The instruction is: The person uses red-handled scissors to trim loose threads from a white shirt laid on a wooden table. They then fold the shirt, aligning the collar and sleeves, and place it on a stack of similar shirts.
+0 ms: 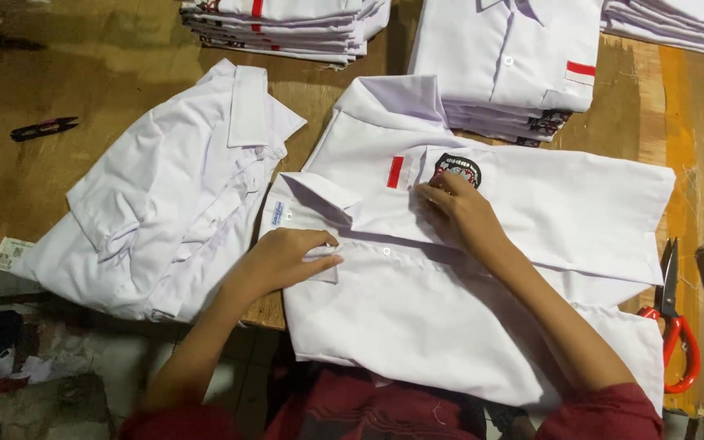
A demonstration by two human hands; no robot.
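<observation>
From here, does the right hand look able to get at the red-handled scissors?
Probably yes. The right hand rests on the white shirt, and the red-handled scissors lie uncovered on the wooden table just off the shirt's right edge, nothing between them.

The person wears a dark red top with short sleeves that end above the elbows, leaving both forearms bare. The same dark red cloth shows across the lap at the bottom edge. The left hand [287, 257] and right hand [458, 213] carry no gloves, rings or watch.
</observation>
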